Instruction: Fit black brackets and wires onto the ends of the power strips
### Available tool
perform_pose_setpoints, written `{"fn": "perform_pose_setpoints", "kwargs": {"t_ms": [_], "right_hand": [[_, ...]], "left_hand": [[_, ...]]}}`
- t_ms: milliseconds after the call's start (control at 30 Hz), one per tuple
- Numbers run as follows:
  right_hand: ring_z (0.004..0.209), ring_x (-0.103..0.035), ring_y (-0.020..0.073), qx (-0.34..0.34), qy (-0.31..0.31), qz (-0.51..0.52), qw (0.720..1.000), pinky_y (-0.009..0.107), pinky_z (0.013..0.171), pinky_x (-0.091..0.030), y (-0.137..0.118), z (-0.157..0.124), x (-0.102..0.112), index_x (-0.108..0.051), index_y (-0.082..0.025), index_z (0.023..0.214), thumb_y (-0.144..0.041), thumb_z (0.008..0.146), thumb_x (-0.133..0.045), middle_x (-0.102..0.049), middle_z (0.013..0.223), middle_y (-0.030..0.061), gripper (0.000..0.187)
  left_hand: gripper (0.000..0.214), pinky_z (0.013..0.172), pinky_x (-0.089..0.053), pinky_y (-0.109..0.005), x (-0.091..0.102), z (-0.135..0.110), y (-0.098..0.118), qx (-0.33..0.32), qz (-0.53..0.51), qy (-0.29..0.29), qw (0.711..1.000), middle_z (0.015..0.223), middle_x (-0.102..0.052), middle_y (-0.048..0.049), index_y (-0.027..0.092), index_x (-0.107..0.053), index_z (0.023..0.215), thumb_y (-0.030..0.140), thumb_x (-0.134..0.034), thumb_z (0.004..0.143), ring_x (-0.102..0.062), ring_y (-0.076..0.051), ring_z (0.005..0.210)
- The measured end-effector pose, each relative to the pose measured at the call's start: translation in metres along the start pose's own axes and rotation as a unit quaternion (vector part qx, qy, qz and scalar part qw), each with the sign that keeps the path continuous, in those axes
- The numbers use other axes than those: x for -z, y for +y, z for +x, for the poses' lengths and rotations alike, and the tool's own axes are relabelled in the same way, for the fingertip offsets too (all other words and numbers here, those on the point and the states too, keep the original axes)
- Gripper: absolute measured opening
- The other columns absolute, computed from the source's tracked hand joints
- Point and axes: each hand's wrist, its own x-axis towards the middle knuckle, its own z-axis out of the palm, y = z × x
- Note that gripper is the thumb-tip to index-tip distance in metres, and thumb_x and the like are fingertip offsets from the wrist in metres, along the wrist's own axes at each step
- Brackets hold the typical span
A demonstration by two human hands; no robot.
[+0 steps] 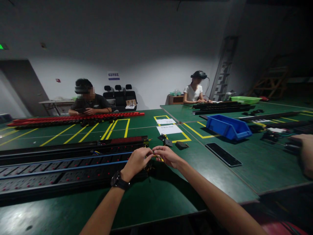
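Note:
My left hand (138, 161) and my right hand (167, 155) meet at the right end of a long black power strip (61, 169) with red switches and blue wires, lying on the green table (151, 195). Both hands are closed in a pinch around small yellow-green wires (156, 157) at the strip's end. A black watch (119, 180) sits on my left wrist. What exactly the fingertips grip is partly hidden.
Small black parts (168, 142) and white papers (169, 129) lie just beyond my hands. A black flat bar (223, 154) and a blue bin (228, 127) are to the right. Two other people sit at the far side with red and black strips. Another person's hand (306, 153) is at the right edge.

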Motion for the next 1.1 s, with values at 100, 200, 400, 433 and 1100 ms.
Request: {"fn": "perform_pose_setpoints", "kwargs": {"t_ms": [100, 200, 400, 433, 1100], "right_hand": [[0.062, -0.066, 0.0107, 0.000, -0.007, 0.056, 0.998, 0.021, 0.060, -0.051, -0.006, -0.004, -0.002, -0.067, -0.016, 0.104, -0.029, 0.072, -0.083, -0.073, 0.083, 0.0040, 0.037], [0.065, -0.067, 0.0116, 0.001, -0.006, 0.064, 0.998, 0.021, 0.060, -0.051, -0.008, -0.004, -0.003, -0.066, -0.017, 0.105, -0.030, 0.077, -0.079, -0.075, 0.088, 0.0064, 0.033], [0.054, -0.058, 0.0079, -0.027, 0.063, 0.021, 0.997, 0.017, 0.051, -0.044, 0.001, 0.004, 0.004, -0.068, -0.017, 0.099, -0.025, 0.082, -0.074, -0.067, 0.069, -0.0007, 0.019], [0.053, -0.057, 0.0076, -0.033, 0.072, 0.017, 0.997, 0.016, 0.050, -0.043, 0.002, 0.005, 0.005, -0.068, -0.017, 0.098, -0.024, 0.082, -0.074, -0.066, 0.068, -0.0011, 0.018], [0.055, -0.051, 0.0072, -0.034, 0.052, -0.031, 0.998, 0.018, 0.050, -0.038, 0.004, 0.005, 0.005, -0.072, -0.017, 0.088, -0.030, 0.073, -0.080, -0.060, 0.065, -0.0025, 0.021]], "left_hand": [[0.020, 0.077, -0.048, -0.026, 0.001, 0.002, -0.001, 0.042, -0.026, 0.034, 0.998, 0.090, -0.074, -0.0027, 0.020, -0.069, 0.093, 0.032, -0.054, 0.098, -0.068, -0.016, 0.083], [0.023, 0.072, -0.046, -0.026, 0.000, 0.004, -0.005, 0.101, -0.033, 0.066, 0.992, 0.085, -0.074, -0.0028, 0.019, -0.068, 0.090, 0.033, -0.051, 0.098, -0.067, -0.016, 0.078], [0.022, 0.069, -0.042, -0.026, -0.002, 0.005, -0.021, 0.219, 0.028, 0.085, 0.972, 0.082, -0.074, -0.0030, 0.019, -0.067, 0.086, 0.034, -0.054, 0.096, -0.067, -0.017, 0.076], [0.022, 0.069, -0.042, -0.026, -0.002, 0.004, -0.023, 0.231, 0.037, 0.082, 0.969, 0.082, -0.074, -0.0030, 0.020, -0.067, 0.086, 0.034, -0.053, 0.097, -0.067, -0.017, 0.076], [0.026, 0.070, -0.046, -0.027, -0.012, 0.008, 0.006, 0.217, 0.257, -0.027, 0.941, 0.093, -0.072, -0.0087, 0.020, -0.062, 0.098, 0.041, -0.047, 0.101, -0.070, -0.023, 0.091]]}}
